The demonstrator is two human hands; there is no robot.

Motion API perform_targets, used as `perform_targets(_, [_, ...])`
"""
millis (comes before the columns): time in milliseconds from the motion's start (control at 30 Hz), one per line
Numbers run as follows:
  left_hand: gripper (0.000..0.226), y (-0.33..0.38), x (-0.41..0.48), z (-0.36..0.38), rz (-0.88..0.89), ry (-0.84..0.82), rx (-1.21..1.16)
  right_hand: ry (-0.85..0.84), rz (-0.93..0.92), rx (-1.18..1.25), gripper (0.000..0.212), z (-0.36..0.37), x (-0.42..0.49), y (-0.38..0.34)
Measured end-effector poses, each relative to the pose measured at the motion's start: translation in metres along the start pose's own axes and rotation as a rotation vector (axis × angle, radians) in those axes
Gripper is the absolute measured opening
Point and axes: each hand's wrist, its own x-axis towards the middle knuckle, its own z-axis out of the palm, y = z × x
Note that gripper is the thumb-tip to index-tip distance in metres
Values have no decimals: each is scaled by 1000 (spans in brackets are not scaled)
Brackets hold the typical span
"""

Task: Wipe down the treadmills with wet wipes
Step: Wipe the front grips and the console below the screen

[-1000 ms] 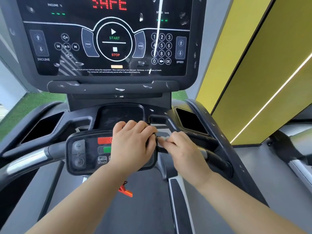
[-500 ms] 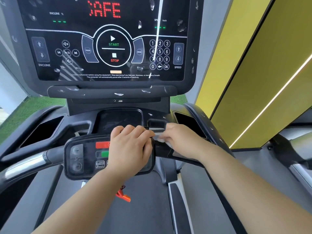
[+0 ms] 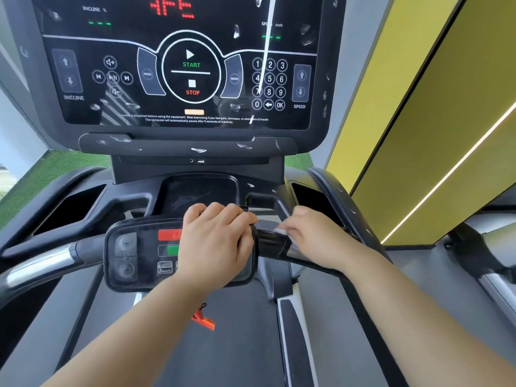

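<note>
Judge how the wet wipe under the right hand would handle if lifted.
Probably floppy: the wet wipe bunches thinly under the right hand against the handlebar. Likely light: one hand works it while the left hand grips the control panel.

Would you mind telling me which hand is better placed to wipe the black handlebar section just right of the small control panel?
The right hand: it holds the wet wipe against that handlebar section. The left hand grips the control panel at its top edge and shows no wipe.
</note>
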Motion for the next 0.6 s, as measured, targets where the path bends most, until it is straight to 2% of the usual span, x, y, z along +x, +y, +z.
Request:
perform_targets(100, [31, 1, 0, 1, -4, 13, 2, 118, -4, 13, 30, 10, -4, -3])
perform_targets(267, [31, 0, 0, 2, -1, 22, -2, 492, -160, -24, 22, 43, -18, -20])
perform_targets(400, [29, 1, 0, 1, -3, 13, -3, 697, -265, 13, 20, 62, -43, -1])
perform_targets(500, [31, 0, 0, 1, -3, 4, 1, 786, -285, 30, 19, 69, -42, -4])
perform_targets(600, [32, 0, 0, 0, 6, -10, -1, 781, -324, 41, 18, 74, -33, -17])
